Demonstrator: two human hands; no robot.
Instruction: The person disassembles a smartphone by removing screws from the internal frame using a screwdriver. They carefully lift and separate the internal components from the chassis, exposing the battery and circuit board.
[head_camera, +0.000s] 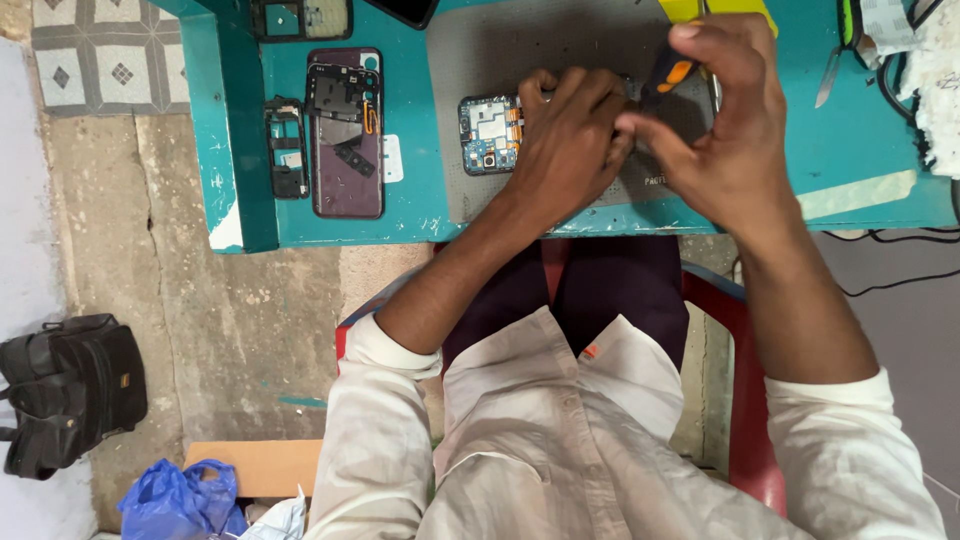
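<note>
Pinching a black-and-orange screwdriver (665, 78) between thumb and fingertips, the right hand (720, 120) works beside the left hand (565, 140), whose curled fingers press a blue circuit board (490, 132) onto a grey mat (520, 50). An opened phone (345, 135) lies left on the teal table (240, 200).

Soft, even daylight fills the view, bright without harsh glare. The teal counter (420, 215) looks saturated and evenly lit, with only faint shadows beside the opened phone (345, 135) near its left edge. The two hands cast a weak, diffuse shadow on the grey mat (520, 50) under them. The white shirt (560, 450) at the bottom is close to overexposed but keeps its folds. Focus is sharp across the middle; the right hand (730, 130) shows slight softness at its fingers (690, 35). The floor (120, 250) to the left is duller. Straight edges bend slightly toward the corners.
</note>
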